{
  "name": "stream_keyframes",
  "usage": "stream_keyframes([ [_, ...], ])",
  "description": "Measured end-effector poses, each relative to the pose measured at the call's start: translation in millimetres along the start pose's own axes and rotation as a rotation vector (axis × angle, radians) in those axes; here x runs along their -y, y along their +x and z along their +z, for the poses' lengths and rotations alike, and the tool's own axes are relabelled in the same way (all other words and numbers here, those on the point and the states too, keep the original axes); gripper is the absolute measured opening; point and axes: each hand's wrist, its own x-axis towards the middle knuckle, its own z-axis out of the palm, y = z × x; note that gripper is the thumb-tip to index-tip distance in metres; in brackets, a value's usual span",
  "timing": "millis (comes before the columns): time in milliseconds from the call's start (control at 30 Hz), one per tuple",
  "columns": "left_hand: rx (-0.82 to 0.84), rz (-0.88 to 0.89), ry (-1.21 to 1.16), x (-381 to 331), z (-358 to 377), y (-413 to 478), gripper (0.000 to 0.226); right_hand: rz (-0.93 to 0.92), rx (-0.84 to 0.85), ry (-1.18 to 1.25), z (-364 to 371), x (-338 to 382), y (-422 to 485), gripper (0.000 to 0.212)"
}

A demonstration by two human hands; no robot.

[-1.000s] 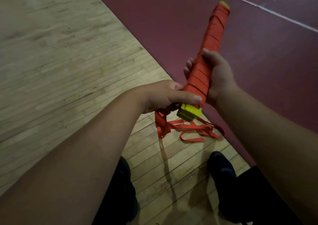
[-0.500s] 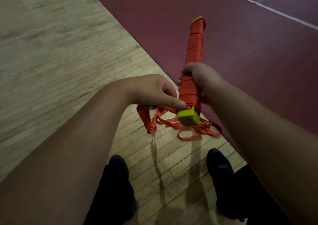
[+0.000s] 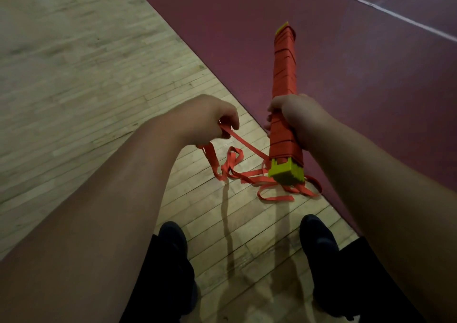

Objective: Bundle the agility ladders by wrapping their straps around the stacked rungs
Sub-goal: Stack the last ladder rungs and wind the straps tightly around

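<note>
Head view shows your right hand (image 3: 296, 117) curled round one wrapped rung bundle (image 3: 284, 70) above the floor (image 3: 99, 75), your left hand (image 3: 205, 117) pinching its one taut strap (image 3: 247, 144), with the rung count hidden under wraps.

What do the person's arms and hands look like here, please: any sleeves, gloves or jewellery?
The left hand and right hand are bare, without gloves. The left forearm and right forearm are also uncovered as far as the frame's edge; no sleeve shows. Neither wrist carries a watch, band or bracelet. No ring is visible, though most fingers are hidden.
</note>
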Motion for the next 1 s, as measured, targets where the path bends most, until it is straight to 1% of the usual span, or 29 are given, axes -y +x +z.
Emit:
stream_keyframes([
  [67,-0.077,-0.038,-0.049,4.9,-3.9,0.7,0.028,0.029,0.009,0.014,0.6,0.4,2.1,0.048],
  [167,-0.127,-0.076,-0.035,12.1,-8.2,1.4,0.035,0.053,0.017,0.027,1.7,0.8,2.6,0.050],
  [300,-0.198,-0.165,0.137,20.2,-14.9,1.8,0.045,0.039,0.022,0.047,0.2,2.0,1.5,0.045],
  [400,-0.309,-0.273,0.217,30.2,-15.9,3.9,0.047,0.029,0.010,0.068,-0.4,2.8,2.9,0.049],
  [467,-0.428,-0.353,0.157,34.1,-12.2,6.4,0.046,0.025,-0.015,0.064,-0.4,1.3,5.0,0.056],
  [533,-0.567,-0.442,0.036,37.9,-8.1,9.3,0.042,0.017,-0.025,0.042,-0.9,-0.8,6.8,0.055],
  [633,-0.773,-0.548,-0.291,50.4,-12.2,14.5,0.026,0.018,-0.026,0.010,-1.5,-3.3,5.8,0.049],
  [700,-0.928,-0.564,-0.492,59.8,-23.1,15.5,0.023,0.019,-0.017,-0.002,-2.1,-4.8,4.6,0.048],
  [733,-1.007,-0.555,-0.531,62.7,-29.2,14.2,0.023,0.023,-0.015,-0.002,-2.4,-5.0,4.5,0.048],
  [767,-1.078,-0.539,-0.521,63.4,-34.9,12.4,0.023,0.025,-0.012,-0.004,-2.6,-5.1,4.3,0.048],
  [833,-1.151,-0.458,-0.426,59.7,-41.1,8.5,0.026,0.024,-0.007,-0.016,-2.1,-4.7,3.4,0.044],
  [867,-1.138,-0.394,-0.364,57.7,-40.6,8.4,0.026,0.014,-0.014,-0.032,-1.6,-4.5,2.3,0.040],
  [900,-1.080,-0.342,-0.292,57.0,-37.7,8.9,0.024,0.000,-0.026,-0.053,-1.1,-4.6,1.0,0.037],
  [933,-0.957,-0.311,-0.212,55.7,-32.5,10.1,0.023,-0.013,-0.031,-0.077,-1.2,-5.3,0.1,0.037],
  [1000,-0.569,-0.309,-0.057,52.9,-18.1,13.5,0.025,-0.031,-0.014,-0.103,-1.1,-5.7,-2.0,0.041],
])
